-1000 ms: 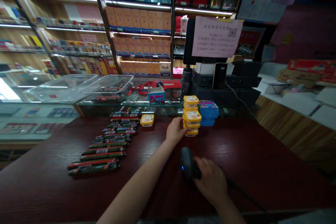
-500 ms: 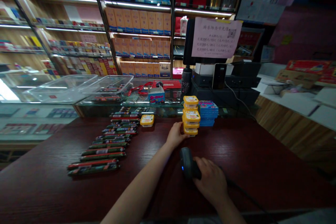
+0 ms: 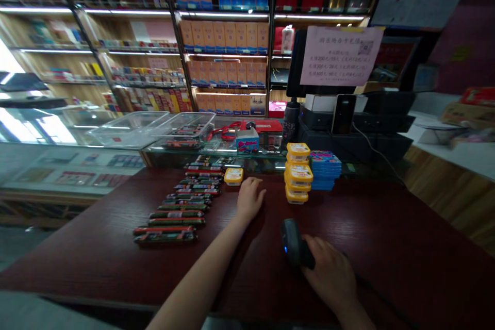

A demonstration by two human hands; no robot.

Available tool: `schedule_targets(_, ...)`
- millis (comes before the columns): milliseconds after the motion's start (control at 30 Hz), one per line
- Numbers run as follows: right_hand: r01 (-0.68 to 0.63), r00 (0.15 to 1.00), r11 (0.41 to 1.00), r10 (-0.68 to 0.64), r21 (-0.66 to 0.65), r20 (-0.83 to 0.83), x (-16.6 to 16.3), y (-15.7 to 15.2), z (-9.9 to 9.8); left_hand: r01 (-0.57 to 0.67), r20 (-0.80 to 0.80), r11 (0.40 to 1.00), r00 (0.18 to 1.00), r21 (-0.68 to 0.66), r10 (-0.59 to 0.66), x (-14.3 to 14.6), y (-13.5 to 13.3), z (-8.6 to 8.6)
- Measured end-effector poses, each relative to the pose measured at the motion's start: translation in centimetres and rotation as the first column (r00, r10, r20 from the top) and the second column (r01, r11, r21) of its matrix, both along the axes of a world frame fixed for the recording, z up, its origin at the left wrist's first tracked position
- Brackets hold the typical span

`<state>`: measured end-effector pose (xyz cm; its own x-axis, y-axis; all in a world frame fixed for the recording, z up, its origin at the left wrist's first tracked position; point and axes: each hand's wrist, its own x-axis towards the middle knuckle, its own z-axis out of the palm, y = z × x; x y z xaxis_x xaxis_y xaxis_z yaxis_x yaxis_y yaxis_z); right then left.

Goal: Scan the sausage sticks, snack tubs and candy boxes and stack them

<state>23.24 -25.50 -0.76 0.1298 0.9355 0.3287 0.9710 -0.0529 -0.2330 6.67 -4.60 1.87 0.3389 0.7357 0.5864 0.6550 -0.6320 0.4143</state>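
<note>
My left hand (image 3: 250, 198) hovers over the dark red counter (image 3: 379, 227) with its fingers spread and nothing in it, just right of a single yellow tub (image 3: 234, 176). A stack of yellow tubs (image 3: 297, 172) stands further right, apart from the hand. My right hand (image 3: 332, 276) is wrapped around a black handheld scanner (image 3: 293, 243) with a blue light, its cable trailing to the right.
Several long sausage sticks (image 3: 181, 201) lie in a row on the left. Blue packs (image 3: 325, 169) are stacked behind the tubs. Clear trays (image 3: 154, 129) sit on a glass case. A till with a paper notice (image 3: 340, 56) stands behind; shelves of boxes fill the back wall.
My left hand has let go of the yellow tub stack and moved left toward the single tub. The view has shifted left. My right hand still holds the scanner.
</note>
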Motion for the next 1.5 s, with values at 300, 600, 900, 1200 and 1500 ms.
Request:
schedule_targets(300,-0.025,0.999,0.994,0.021,0.106,0.036,0.4,-0.1,-1.2,-0.38,-0.367,0.923,0.868,-0.063,0.333,-6.9,3.5,1.3)
schedule_targets(600,-0.026,0.999,0.996,0.022,0.089,0.049,0.2,-0.1,-0.6,-0.297,-0.489,0.954,0.829,0.026,0.272,-7.1,2.2,1.7)
schedule_targets(900,-0.021,0.999,0.998,0.019,0.052,0.033,0.1,-0.3,-0.5,-0.262,-0.286,0.96,0.917,0.094,0.278,-6.8,-2.1,0.9)
schedule_targets(1200,-0.062,0.994,0.997,0.057,-0.049,-0.096,-0.1,-0.5,1.7,-0.108,-0.005,0.989,0.994,0.103,0.109,-6.2,-4.2,-0.5)
schedule_targets(1500,-0.106,0.753,0.992,0.037,-0.066,-0.657,-2.8,-2.0,4.5,-0.175,0.02,0.984,0.984,0.044,0.175,-6.3,-4.2,-0.9)
